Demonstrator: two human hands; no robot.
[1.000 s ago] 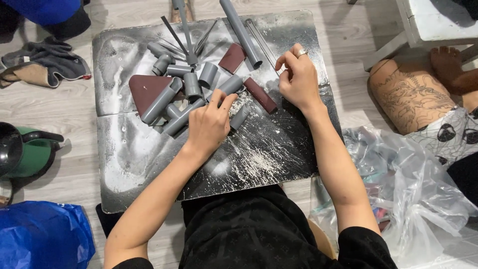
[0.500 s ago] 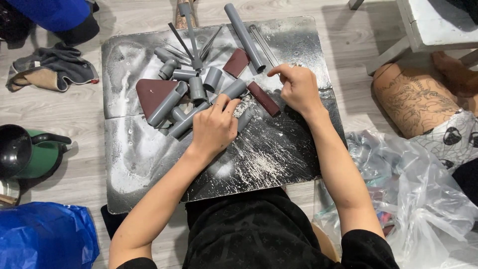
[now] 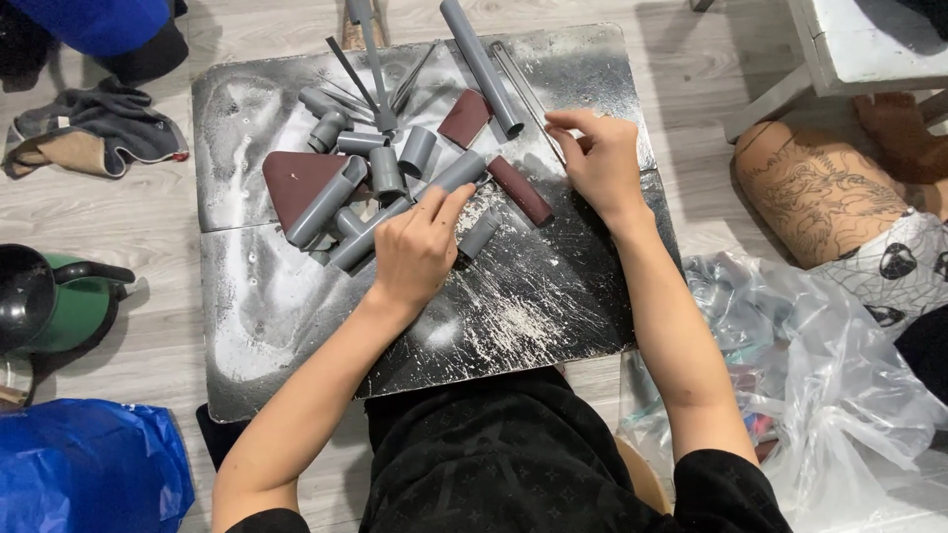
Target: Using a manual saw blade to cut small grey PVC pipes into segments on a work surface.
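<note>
While both hands work over the dusty black board (image 3: 296,326), most of the grey pipe stock lies cut and heaped just beyond the left hand (image 3: 420,247). That hand's grip is curled shut on a short grey pipe piece (image 3: 481,232), whose end pokes out to the right of the knuckles; forefinger stretched toward a longer grey pipe section (image 3: 459,173) just ahead. Right hand (image 3: 597,163) — fingers pinched together at the board's far right edge, touching a thin metal rod (image 3: 528,84); whether anything small sits inside that pinch, cannot tell.

Progress, as judged from the layout: many short sleeves and elbows already cut and gathered in a pile (image 3: 365,188); one long grey pipe (image 3: 481,64) uncut, well beyond the right grip. Dark red sanding blocks lie about — a triangular one (image 3: 296,178) left of the pile, a bar-shaped one (image 3: 520,190) between the two hands. White dust is smeared thick nearer the person, so plenty of sanding or cutting looks done.

Surface: the board sits on a pale wood-plank floor (image 3: 138,227). Around it — grey work gloves (image 3: 99,128) far left, a green-and-black pot (image 3: 44,301), a blue plastic bag (image 3: 89,464), clear plastic sheeting (image 3: 839,375) right of the right arm, another person's tattooed leg (image 3: 820,197) beyond.
</note>
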